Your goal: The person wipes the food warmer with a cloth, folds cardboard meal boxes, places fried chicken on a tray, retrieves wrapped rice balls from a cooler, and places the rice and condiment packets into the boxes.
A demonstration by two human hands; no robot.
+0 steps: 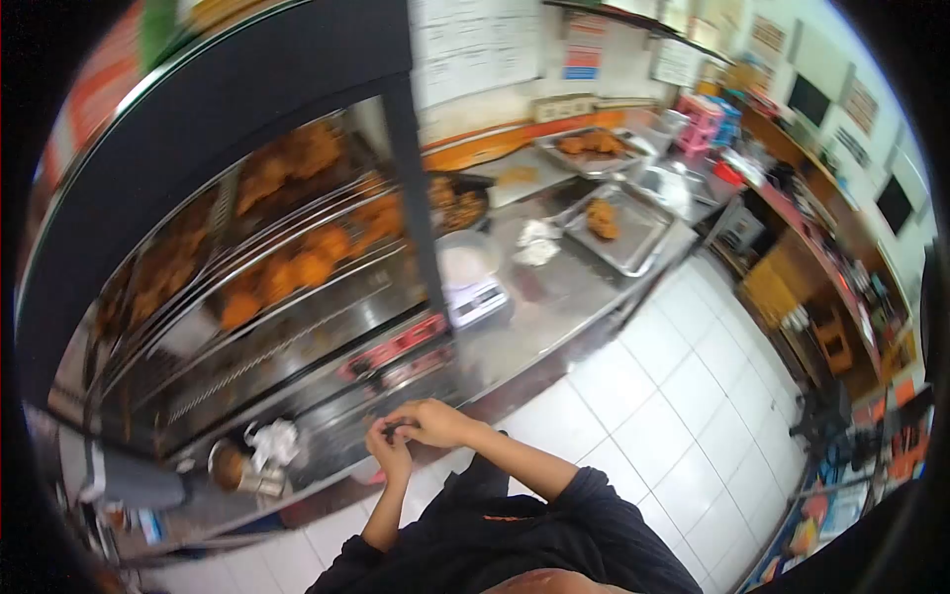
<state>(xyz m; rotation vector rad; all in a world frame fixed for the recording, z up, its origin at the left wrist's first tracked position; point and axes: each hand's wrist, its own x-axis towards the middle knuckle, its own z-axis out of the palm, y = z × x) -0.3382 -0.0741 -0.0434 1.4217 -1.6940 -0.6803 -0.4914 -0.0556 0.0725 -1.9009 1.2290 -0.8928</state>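
In the head view, the small black object (399, 427) is mostly covered by fingers and blurred, so what it is cannot be made out. It sits between the person's two hands, just in front of the front edge of the grey metal counter (539, 332). Its visible part is short, and its long axis seems to run roughly along that edge; which end is its front cannot be told. The left hand (389, 450) curls its fingers around it from the left, and the right hand (432, 423) pinches it from the right; the single fingertips blur together.

The black-framed display case (426, 208) is cut off at the upper left, and its frame hides part of the orange-brown fried pieces (317, 257) on the wire racks. Near the counter's left end, crumpled white wrapping (272, 443) lies beside a round metal container (228, 465) whose brown contents are unclear. Right of the case, the white-and-purple scale (477, 302) stands near the front edge, its readout unreadable. Toward the counter's far right corner lies a rectangular silver metal tray (648, 226) with one golden fried piece (601, 218).
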